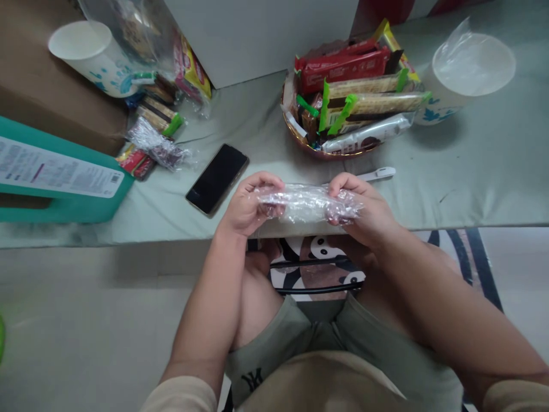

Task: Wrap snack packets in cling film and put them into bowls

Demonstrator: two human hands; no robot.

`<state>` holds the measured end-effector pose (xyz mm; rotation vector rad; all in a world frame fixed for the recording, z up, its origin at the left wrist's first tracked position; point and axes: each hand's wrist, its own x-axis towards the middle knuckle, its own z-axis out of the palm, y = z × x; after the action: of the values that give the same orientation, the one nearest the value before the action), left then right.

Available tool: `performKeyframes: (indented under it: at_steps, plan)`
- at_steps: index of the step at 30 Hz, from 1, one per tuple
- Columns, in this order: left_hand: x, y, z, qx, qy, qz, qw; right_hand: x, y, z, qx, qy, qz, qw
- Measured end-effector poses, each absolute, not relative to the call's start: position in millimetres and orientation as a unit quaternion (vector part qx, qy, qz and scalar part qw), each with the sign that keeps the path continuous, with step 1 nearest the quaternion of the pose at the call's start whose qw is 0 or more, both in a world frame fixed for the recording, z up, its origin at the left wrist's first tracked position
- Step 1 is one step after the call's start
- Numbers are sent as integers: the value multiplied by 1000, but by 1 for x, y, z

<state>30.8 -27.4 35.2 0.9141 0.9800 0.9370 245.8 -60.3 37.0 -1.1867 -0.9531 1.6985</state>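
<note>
My left hand (256,203) and my right hand (358,205) grip the two ends of a crinkled clear plastic wrapper (303,204), stretched sideways above the table's front edge. Whether anything lies inside the shiny plastic I cannot tell. Left of my left hand a dark phone (218,179) lies on the cloth. A white, slim plastic tool (380,174) shows just behind my right hand, its other end hidden. Beyond both hands stands a bowl (295,137) heaped with wrapped snack bars (377,105).
A paper cup (444,86) with clear plastic in it stands back right; another paper cup (86,57) stands back left. Wrapped snacks (156,114) lie near a teal box (107,197) with a white label. A white panel (257,40) rises at the back.
</note>
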Motion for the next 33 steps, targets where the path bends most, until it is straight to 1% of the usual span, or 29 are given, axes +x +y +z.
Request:
performKeyframes:
  at_steps: [2,4,8,10,13,14,15,17,19,20,21,24,25,27,29,31,33]
  plan:
    - [29,-24,35,388,434,411,702,246,-58,37,-478,-375,677,415]
    - [28,-21,32,378,445,401,706,248,-57,35,-496,-407,650,407]
    - [29,-20,23,424,488,395,653,249,-62,30,-561,-552,505,354]
    - [30,-23,20,458,487,394,630,249,-66,28,-567,-593,430,377]
    - [30,-26,19,507,474,383,610,251,-69,30,-545,-607,364,449]
    - [31,-26,20,525,466,371,608,251,-69,31,-542,-610,364,450]
    - [31,-26,22,542,456,357,609,252,-68,33,-541,-613,381,431]
    - [34,-26,24,562,436,343,613,252,-66,36,-527,-618,471,343]
    - [39,-27,25,560,441,362,600,251,-63,39,-491,-597,584,248]
    - [43,-28,25,556,462,391,570,251,-62,41,-477,-579,625,218]
    - [46,-30,24,553,493,429,517,250,-61,42,-473,-559,650,205]
    - [58,-41,23,575,558,524,289,249,-60,43,-502,-527,649,220]
    - [61,-45,23,614,537,519,256,250,-60,42,-505,-532,640,231]
    - [66,-51,24,701,459,461,292,250,-59,40,-489,-547,627,263]
    - [69,-53,24,722,411,404,382,252,-59,37,-460,-550,630,297]
    - [69,-51,25,679,417,383,468,253,-59,35,-438,-552,637,312]
    - [67,-46,24,608,459,391,517,252,-58,33,-449,-564,608,332]
